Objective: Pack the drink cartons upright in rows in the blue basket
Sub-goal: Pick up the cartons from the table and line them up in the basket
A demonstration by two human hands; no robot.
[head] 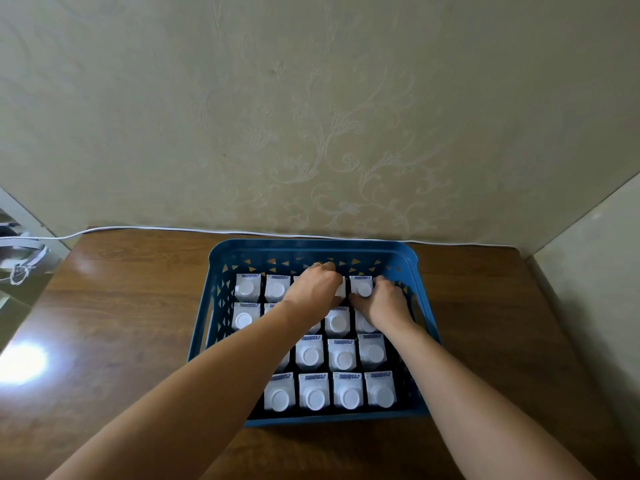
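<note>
The left hand (313, 285) lies curled over a carton (341, 289) in the far row of the basket (311, 252), its fingers bent down around the carton's top so that only a white sliver shows at the thumb side. A ring (317, 264) sits on one finger near the far wall. The right hand (384, 303) is curled beside the next carton (362, 287) to the right — thumb against its near edge, fingers reaching down along its far-right side, so it grips that carton by the sides while the round white cap (364, 289) stays in view. The two hands are just beside each other, nearly touching at the thumbs.

Around them the cartons stand upright in rows, white tops and caps facing up, packed close with dark gaps between. The far row holds two more cartons to the left of the hands; the near row (329, 391) shows four side by side along the near wall. The middle rows are partly hidden under the forearms, which cross the near rim from below.

The basket is blue with triangular cut-outs in its walls and rests on a brown wooden table (121, 306). A white cable (173, 229) runs along the table's far edge, against a pale patterned wall (311, 116). A bright glare (20, 362) sits on the table at the left.
</note>
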